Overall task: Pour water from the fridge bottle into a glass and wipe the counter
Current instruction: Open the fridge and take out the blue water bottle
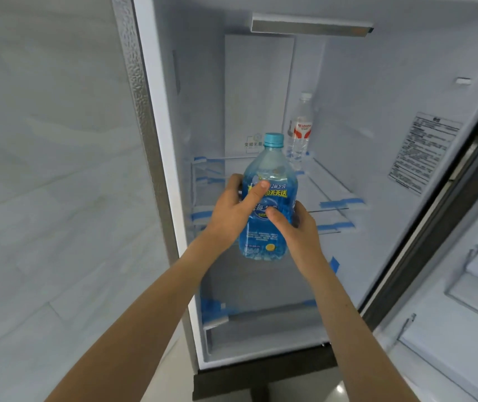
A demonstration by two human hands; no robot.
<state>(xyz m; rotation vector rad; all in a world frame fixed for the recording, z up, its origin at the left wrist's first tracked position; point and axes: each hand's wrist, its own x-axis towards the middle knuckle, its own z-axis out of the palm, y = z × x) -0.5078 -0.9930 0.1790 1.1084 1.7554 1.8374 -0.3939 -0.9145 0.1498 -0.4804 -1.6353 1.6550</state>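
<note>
The fridge [348, 82] is standing open and filling most of the frame, with its door [463, 285] swinging out at the right. Glass shelves [333, 195] with blue tape are sitting in the middle. The big blue bottle [266, 204] is standing upright in the centre of the frame, in front of the shelves. The left hand [233, 211] is gripping its left side, fingers curling round, thumb pressing on the label. The right hand [295, 227] is gripping the right side the same way. A small clear bottle [300, 129] is standing behind, near the back wall.
</note>
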